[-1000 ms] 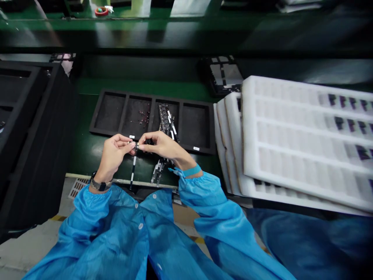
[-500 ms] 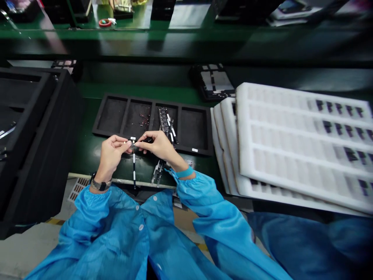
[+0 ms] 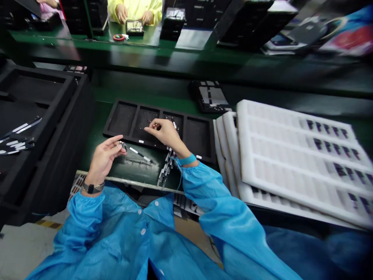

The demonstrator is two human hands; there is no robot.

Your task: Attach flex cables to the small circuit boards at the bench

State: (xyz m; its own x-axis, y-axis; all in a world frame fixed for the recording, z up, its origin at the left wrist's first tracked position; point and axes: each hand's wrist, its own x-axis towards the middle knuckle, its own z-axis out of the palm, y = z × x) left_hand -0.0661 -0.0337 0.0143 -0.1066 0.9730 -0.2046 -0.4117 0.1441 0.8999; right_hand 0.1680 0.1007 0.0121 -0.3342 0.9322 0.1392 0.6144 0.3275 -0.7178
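My left hand (image 3: pixel 101 160) pinches a small flex cable (image 3: pixel 140 154) by its dark connector end, between thumb and fingertips. The cable's thin black-and-white tail points right, above the green bench (image 3: pixel 116 171). Over the second compartment of a black foam tray (image 3: pixel 131 139), my right hand (image 3: pixel 166 134) has thumb and fingers pinched together. What it holds, if anything, is too small to make out. Tiny parts (image 3: pixel 150 119) lie in that compartment, partly behind the hand. Below my right wrist, a row of flat metallic strips (image 3: pixel 165 171) lies by the bench edge.
White foam trays (image 3: pixel 247 155) with dark parts in their slots are stacked at right. Tall black foam trays (image 3: pixel 78 116) stand at left, with more flex cables (image 3: pixel 20 146). A dark device tray (image 3: pixel 211 95) sits behind. Across the bench, a person in yellow (image 3: pixel 135 9) works.
My hands have parted. The right went up and right to the tray's second compartment; the left keeps the flex cable, its tail swung from hanging down to pointing right. The view tilted up.
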